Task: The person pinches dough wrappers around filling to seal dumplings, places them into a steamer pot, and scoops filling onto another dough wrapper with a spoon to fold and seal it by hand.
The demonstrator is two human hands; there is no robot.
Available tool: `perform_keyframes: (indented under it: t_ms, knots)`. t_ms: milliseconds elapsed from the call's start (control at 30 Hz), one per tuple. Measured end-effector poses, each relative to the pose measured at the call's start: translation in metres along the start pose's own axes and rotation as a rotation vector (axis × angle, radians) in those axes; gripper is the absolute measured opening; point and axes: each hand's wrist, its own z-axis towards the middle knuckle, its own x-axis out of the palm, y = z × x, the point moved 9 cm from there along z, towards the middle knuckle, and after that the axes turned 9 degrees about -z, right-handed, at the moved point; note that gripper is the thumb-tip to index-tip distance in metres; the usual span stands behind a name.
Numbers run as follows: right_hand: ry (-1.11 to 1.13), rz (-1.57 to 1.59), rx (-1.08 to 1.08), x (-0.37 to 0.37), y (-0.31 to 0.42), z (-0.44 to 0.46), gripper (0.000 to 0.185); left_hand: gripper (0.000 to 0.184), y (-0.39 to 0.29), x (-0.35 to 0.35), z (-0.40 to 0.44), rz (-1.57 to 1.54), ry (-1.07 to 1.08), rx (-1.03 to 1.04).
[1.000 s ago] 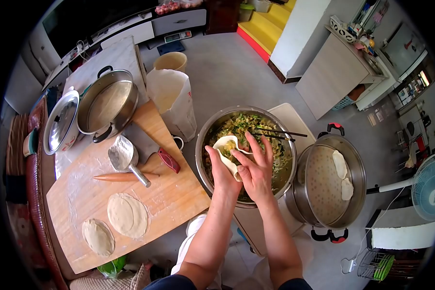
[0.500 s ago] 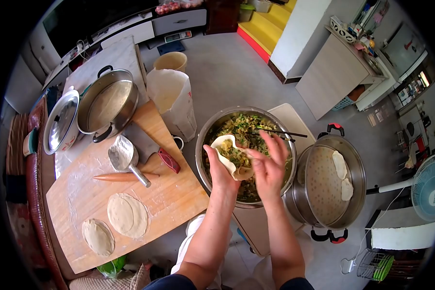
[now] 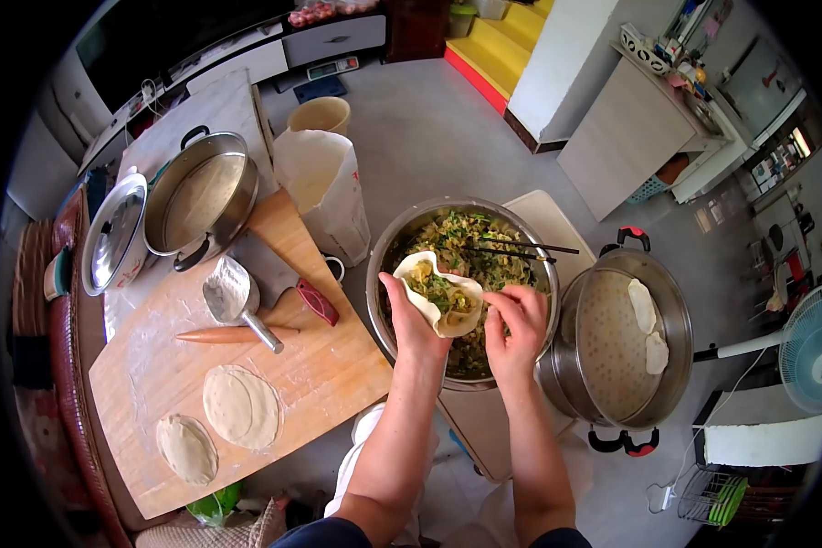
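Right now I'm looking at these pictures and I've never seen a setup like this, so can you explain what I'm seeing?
There's no machine: these are a person's bare hands, and every picture comes from one camera worn on their head, looking forward and down. The left hand cradles a dough wrapper with chopped filling in it; the right hand's fingertips are at its edge. Beneath is a metal bowl of filling, with dark chopsticks. On the wooden board to the left lie two flat dough pieces, a rolling pin, a metal scoop and a red-handled knife. To the right, a steamer pot holds two pale dough pieces.
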Motion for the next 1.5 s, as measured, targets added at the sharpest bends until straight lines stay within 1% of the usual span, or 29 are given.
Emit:
perform_keyframes:
  t_ms: [33,67,167,200,300,333,367,433,467,567,633,667,767,867,967,1000,1100,1133,1233,1300,1333,1433,1500]
  knots:
    - [-0.009,0.027,-0.031,-0.001,0.007,0.003,0.03,0.069,0.0,0.0,0.0,0.01,-0.009,0.001]
    - [-0.013,0.027,-0.055,0.002,0.01,0.005,0.035,0.069,0.0,0.0,-0.001,0.019,-0.017,0.003]
    - [0.099,0.011,-0.057,0.018,0.015,0.006,0.033,0.07,0.0,0.001,-0.002,0.019,-0.016,0.003]
    - [0.069,0.005,-0.118,0.015,0.021,0.008,0.033,0.07,0.001,0.001,-0.001,0.008,-0.007,-0.006]
    - [-0.096,0.014,-0.085,-0.009,0.026,0.013,0.025,0.07,0.001,-0.002,0.001,-0.02,0.012,-0.016]
    - [-0.087,0.044,-0.096,-0.009,0.031,0.013,0.018,0.071,0.002,-0.001,0.0,-0.02,0.022,-0.017]
    - [-0.059,0.076,-0.094,-0.006,0.035,0.011,0.016,0.071,0.002,0.001,0.0,-0.021,0.033,-0.017]
    - [0.01,0.11,-0.1,0.004,0.046,0.008,0.018,0.072,0.001,-0.002,0.001,0.038,0.037,-0.004]
    - [0.059,0.118,-0.038,0.012,0.046,0.004,0.023,0.072,0.001,-0.004,0.001,0.068,0.04,0.004]
    - [0.066,0.054,0.02,0.02,0.048,0.003,0.025,0.073,0.001,-0.004,0.0,0.095,0.071,0.003]
    - [0.056,0.074,0.087,0.024,0.046,0.003,0.024,0.074,0.0,-0.007,0.0,0.098,0.013,0.019]
    - [0.051,0.083,0.122,0.024,0.044,0.003,0.024,0.075,0.0,-0.008,0.0,0.099,-0.015,0.026]
    - [0.035,0.096,0.111,0.028,0.045,0.001,0.023,0.076,0.001,0.003,-0.003,0.102,0.042,0.046]
    - [-0.055,0.032,0.12,0.023,0.036,0.006,0.022,0.075,0.004,0.018,-0.009,0.004,0.132,0.021]
    - [-0.147,-0.034,0.064,0.012,0.037,0.017,0.021,0.07,0.013,0.017,-0.008,-0.062,0.07,-0.022]
    - [-0.147,-0.009,0.058,0.01,0.037,0.021,0.021,0.066,0.012,0.02,-0.006,-0.047,0.115,-0.018]
    - [-0.084,0.129,0.083,0.019,0.022,0.023,0.022,0.065,0.015,0.016,-0.004,-0.018,0.114,-0.018]
    - [-0.019,0.263,0.183,0.026,0.012,0.022,0.024,0.065,0.016,0.016,-0.005,-0.007,0.137,-0.026]
    - [0.039,0.217,0.294,0.026,0.008,0.022,0.029,0.065,0.017,0.015,-0.004,-0.001,0.195,-0.047]
    - [0.085,0.249,0.304,0.031,0.002,0.021,0.033,0.064,0.018,0.019,-0.005,-0.035,0.218,-0.067]
    - [0.107,0.264,0.309,0.034,-0.002,0.021,0.035,0.065,0.019,0.02,-0.006,-0.04,0.19,-0.061]
    - [0.151,0.244,0.326,0.038,-0.009,0.021,0.033,0.066,0.021,0.021,-0.007,-0.044,0.122,-0.045]
    - [0.168,0.301,0.378,0.041,-0.016,0.021,0.029,0.067,0.02,0.019,-0.007,-0.03,0.099,-0.036]
